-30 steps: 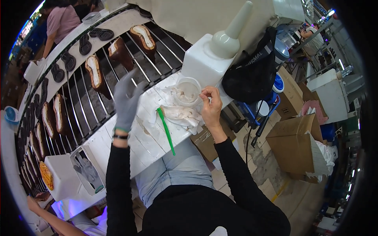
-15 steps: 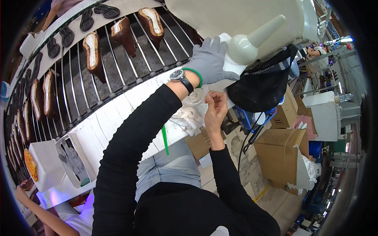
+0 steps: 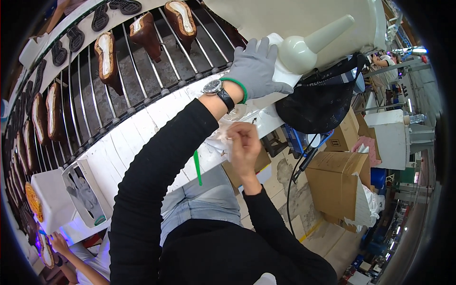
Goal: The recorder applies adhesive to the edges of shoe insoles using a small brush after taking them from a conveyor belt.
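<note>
My left hand (image 3: 255, 69), in a grey knitted glove, spreads its fingers and thumb around the white base (image 3: 284, 75) of a pale spouted bottle. The bottle's rounded body (image 3: 297, 56) lies past my fingertips, and its long tapered spout (image 3: 332, 34) points up and to the right. My right hand (image 3: 245, 147) is bare, with thumb and fingers pinched together over the bench edge. Whatever is between them is too small to make out. Beside it lies a crumpled whitish cloth (image 3: 216, 146), partly covered by the hand. A wristwatch (image 3: 213, 87) is on my left wrist.
Left of my arm, a rack of metal rods (image 3: 130, 69) carries brown shoe uppers (image 3: 105, 57); black soles (image 3: 99, 18) line its far side. A green stick (image 3: 197, 168), a glove box (image 3: 86, 192), a black mesh bag (image 3: 311, 107) and cardboard boxes (image 3: 337, 178) surround me. Another person's hand (image 3: 59, 243) works lower left.
My right hand has moved left and down, toward the whitish cloth, still pinched. My gloved left hand stays at the bottle's base. Lower left, the other person's hand now reaches to a shoe upper.
</note>
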Demonstrator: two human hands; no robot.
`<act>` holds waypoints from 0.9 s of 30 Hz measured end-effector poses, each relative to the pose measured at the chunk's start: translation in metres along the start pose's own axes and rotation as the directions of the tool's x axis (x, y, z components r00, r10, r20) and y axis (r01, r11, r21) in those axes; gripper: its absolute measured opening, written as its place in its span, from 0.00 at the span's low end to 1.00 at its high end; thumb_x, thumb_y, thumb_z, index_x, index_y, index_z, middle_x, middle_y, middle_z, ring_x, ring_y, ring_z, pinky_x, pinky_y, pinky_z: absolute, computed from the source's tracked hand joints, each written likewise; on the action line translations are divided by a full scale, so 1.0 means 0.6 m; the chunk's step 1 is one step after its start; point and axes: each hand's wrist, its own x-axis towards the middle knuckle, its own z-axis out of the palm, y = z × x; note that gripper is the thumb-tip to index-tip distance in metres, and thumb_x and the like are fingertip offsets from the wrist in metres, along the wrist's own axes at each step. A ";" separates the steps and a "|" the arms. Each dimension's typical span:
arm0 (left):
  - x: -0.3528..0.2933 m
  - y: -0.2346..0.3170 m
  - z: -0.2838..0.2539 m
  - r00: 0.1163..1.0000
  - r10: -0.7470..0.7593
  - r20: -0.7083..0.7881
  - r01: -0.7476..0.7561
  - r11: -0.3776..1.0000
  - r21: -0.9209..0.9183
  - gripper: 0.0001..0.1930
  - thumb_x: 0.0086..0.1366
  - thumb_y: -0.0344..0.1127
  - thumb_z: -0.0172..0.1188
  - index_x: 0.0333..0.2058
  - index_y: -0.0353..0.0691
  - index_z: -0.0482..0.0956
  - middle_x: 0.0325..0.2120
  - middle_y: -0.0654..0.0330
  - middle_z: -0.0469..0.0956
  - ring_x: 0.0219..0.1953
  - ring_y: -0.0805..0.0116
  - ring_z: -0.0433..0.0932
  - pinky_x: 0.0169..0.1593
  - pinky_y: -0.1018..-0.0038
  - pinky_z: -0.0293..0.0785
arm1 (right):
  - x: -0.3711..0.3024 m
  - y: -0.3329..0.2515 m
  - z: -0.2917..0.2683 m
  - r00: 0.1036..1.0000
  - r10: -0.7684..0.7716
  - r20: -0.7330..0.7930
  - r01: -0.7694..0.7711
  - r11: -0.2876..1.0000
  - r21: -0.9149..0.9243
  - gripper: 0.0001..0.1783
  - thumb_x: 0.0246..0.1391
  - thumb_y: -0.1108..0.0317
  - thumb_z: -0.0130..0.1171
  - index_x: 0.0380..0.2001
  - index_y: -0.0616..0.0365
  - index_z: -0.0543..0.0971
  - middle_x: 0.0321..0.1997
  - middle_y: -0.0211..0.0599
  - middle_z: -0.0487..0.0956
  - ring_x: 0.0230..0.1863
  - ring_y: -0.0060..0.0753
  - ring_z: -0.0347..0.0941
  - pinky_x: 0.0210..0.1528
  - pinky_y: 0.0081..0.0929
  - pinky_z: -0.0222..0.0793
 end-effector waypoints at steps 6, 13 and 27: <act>-0.007 -0.014 -0.031 0.999 -0.029 0.037 0.029 0.999 0.023 0.48 0.45 0.73 0.59 0.52 0.33 0.67 0.51 0.48 0.65 0.52 0.51 0.64 0.47 0.56 0.61 | 0.070 -0.050 -0.023 0.996 0.046 -0.070 -0.075 0.859 -0.506 0.10 0.51 0.73 0.64 0.32 0.61 0.72 0.25 0.36 0.74 0.29 0.31 0.73 0.31 0.25 0.68; -0.012 0.024 -0.022 0.990 -0.075 0.122 0.087 0.992 -0.096 0.57 0.43 0.72 0.61 0.59 0.28 0.59 0.58 0.41 0.59 0.59 0.43 0.58 0.55 0.49 0.58 | 0.098 -0.046 -0.073 0.925 -0.114 0.363 0.380 0.323 -0.867 0.11 0.54 0.67 0.58 0.21 0.58 0.71 0.22 0.44 0.74 0.28 0.50 0.73 0.29 0.44 0.67; -0.014 0.011 -0.019 0.998 -0.051 0.042 0.054 0.997 -0.062 0.54 0.45 0.70 0.61 0.58 0.28 0.60 0.59 0.39 0.57 0.60 0.43 0.55 0.57 0.51 0.55 | 0.071 0.009 -0.035 0.959 -0.223 -0.177 0.141 0.912 -0.386 0.08 0.51 0.74 0.63 0.26 0.63 0.73 0.27 0.37 0.73 0.26 0.32 0.66 0.28 0.28 0.62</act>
